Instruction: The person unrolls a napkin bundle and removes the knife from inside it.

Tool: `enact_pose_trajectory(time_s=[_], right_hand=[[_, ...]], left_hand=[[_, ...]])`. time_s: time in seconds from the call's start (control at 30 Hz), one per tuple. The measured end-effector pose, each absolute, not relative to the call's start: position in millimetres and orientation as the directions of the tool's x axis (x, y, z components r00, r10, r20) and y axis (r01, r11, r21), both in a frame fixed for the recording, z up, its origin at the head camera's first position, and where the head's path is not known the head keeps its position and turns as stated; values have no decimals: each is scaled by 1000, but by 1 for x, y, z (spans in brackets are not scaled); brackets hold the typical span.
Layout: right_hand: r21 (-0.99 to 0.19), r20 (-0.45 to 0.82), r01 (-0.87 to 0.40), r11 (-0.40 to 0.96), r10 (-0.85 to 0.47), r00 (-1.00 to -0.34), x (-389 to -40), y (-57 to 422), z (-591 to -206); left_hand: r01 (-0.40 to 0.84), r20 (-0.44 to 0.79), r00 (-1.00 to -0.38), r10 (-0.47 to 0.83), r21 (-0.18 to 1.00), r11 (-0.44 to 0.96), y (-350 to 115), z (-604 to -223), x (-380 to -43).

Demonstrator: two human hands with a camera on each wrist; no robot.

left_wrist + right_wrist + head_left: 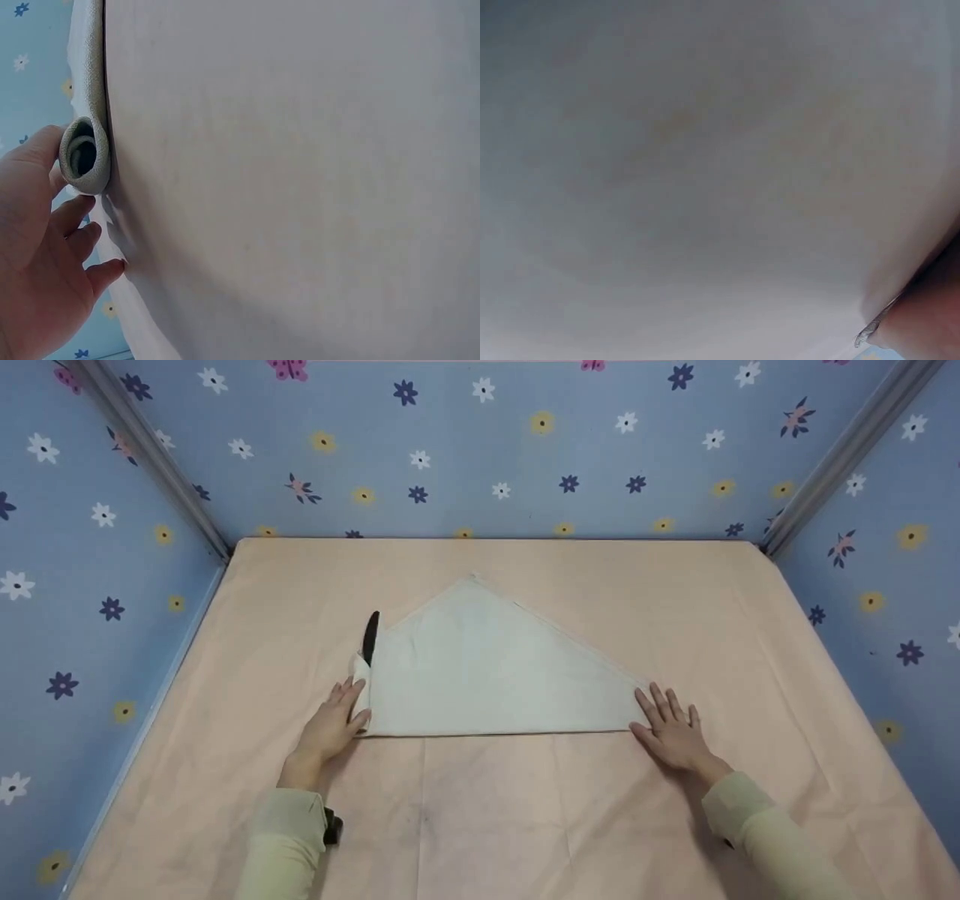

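A pale green-white cloth napkin (495, 675) lies folded on the table, its peak pointing away and its straight folded edge nearest me. Its left side is turned into a small roll (361, 694), from whose far end a dark, knife-like piece (370, 637) sticks out. My left hand (328, 727) holds this roll, thumb on top and fingers bent along its left side. The left wrist view shows the hollow end of the roll (85, 156) against the thumb. My right hand (671, 731) rests with spread fingers on the napkin's right corner; the right wrist view is blurred.
A peach-coloured cloth (487, 817) with light creases covers the table. Blue flowered panels (480, 457) stand behind and at both sides, with grey posts (150, 457) at the back corners.
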State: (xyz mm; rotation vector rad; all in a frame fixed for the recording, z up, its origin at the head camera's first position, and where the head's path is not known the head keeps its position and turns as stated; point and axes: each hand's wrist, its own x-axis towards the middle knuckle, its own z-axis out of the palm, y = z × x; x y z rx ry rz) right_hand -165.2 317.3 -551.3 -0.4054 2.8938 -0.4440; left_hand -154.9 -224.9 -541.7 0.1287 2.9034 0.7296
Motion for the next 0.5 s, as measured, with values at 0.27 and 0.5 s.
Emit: enact_pose_trajectory(time_s=[0.27, 0.5], right_hand=[[-318, -141, -240, 917, -295, -945, -165, 318, -552], [-318, -138, -237, 918, -292, -946, -165, 317, -553]], left_hand=[[56, -114, -985, 126, 482, 874, -228, -540, -153], [36, -140, -983, 118, 483, 875, -231, -540, -152]])
